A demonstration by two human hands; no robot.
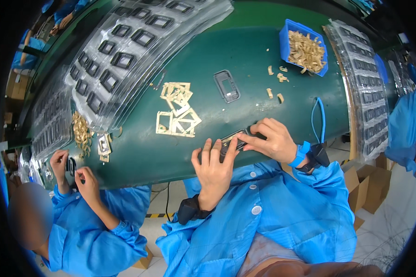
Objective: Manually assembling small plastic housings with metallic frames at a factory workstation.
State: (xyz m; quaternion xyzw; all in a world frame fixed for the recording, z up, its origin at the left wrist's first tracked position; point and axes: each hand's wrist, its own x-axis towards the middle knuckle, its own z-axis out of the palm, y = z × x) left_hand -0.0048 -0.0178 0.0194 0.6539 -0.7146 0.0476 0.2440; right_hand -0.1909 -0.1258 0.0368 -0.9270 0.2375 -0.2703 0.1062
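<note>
A small dark rectangular plastic frame (225,150) lies at the near edge of the green table, a light strip showing along its inside. My left hand (212,170) holds its left side, the index finger pressed onto it and the other fingers stretched forward. At its right end, my right hand (273,142) grips it between bent fingers and thumb; the fingertips hide part of it. Farther off lies a similar dark grey plastic frame (217,83), apart from both hands. Several cream-coloured square backing frames (192,121) lie overlapped to its left.
A blue bin (285,48) of curled tan strips stands at the far right, with loose strips (270,93) near it. Clear trays of black frames (141,37) lie far left; more trays (365,85) stand right. A blue coiled cord (322,122) is beside my right wrist. A co-worker (97,226) works at left.
</note>
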